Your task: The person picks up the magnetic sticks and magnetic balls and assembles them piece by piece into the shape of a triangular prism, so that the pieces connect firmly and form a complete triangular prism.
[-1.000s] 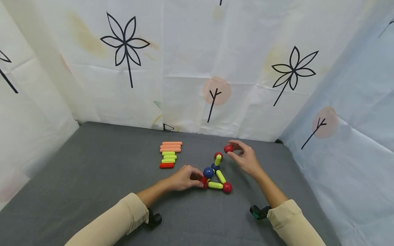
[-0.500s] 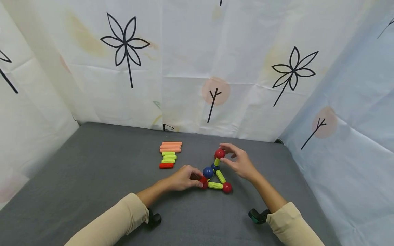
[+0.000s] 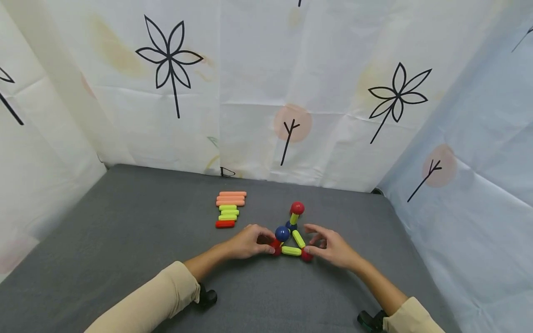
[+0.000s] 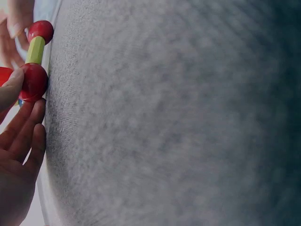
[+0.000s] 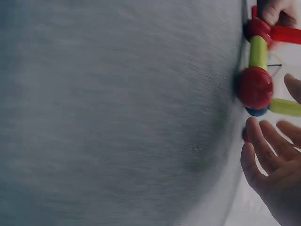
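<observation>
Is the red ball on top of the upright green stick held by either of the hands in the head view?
No: the red ball sits alone on the green stick, apart from both hands.

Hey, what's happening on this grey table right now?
A person is working on a small ball-and-stick structure on the grey table. The left hand pinches the red ball at its near-left corner, while the right hand touches the red ball at the near-right corner. A red ball tops an upright yellow-green stick. Spare orange, yellow-green and red sticks lie in a row to the left.
</observation>
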The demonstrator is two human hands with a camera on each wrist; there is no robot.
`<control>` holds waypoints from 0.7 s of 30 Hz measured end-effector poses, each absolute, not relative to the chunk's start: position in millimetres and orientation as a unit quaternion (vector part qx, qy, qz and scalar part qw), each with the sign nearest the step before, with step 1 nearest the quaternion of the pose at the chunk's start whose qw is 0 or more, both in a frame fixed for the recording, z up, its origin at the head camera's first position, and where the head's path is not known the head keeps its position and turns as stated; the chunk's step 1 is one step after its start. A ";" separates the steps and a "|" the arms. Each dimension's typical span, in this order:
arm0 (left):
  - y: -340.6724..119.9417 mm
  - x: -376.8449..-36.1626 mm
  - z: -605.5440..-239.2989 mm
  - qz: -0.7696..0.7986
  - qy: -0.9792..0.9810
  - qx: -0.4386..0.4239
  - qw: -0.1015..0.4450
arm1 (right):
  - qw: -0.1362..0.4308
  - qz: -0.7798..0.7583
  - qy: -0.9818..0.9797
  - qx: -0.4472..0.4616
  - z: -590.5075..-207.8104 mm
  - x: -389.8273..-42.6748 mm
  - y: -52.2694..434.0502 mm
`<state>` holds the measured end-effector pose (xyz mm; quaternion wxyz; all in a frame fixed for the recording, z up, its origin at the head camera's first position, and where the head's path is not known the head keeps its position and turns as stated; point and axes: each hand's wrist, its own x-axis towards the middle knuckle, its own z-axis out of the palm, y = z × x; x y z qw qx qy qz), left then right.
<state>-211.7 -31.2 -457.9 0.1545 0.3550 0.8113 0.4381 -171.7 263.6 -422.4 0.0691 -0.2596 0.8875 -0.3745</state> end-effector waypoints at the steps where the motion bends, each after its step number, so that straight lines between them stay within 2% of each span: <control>1: -31.4 -211.8 -458.0 0.442 0.809 0.353 0.160 | 0.076 -0.374 0.886 -0.262 -424.3 -169.5 264.6; 6: -35.7 -213.7 -453.5 0.465 0.793 0.344 0.191 | 0.107 -0.374 0.885 -0.256 -429.9 -163.3 266.0; 8: -41.5 -214.7 -447.4 0.476 0.789 0.347 0.174 | 0.109 -0.374 0.884 -0.258 -431.2 -162.4 266.2; 10: -50.1 -217.9 -440.7 0.490 0.791 0.344 0.127 | 0.108 -0.376 0.883 -0.259 -432.2 -161.8 266.1; 15: -80.0 -237.4 -433.4 0.496 0.818 0.287 -0.055 | 0.106 -0.379 0.881 -0.263 -431.8 -162.9 266.0; 18: -100.1 -250.5 -438.6 0.481 0.836 0.244 -0.096 | 0.106 -0.380 0.880 -0.265 -430.5 -163.2 265.7; 21: -119.2 -259.7 -447.8 0.463 0.853 0.221 -0.096 | 0.110 -0.378 0.880 -0.265 -430.1 -163.2 266.0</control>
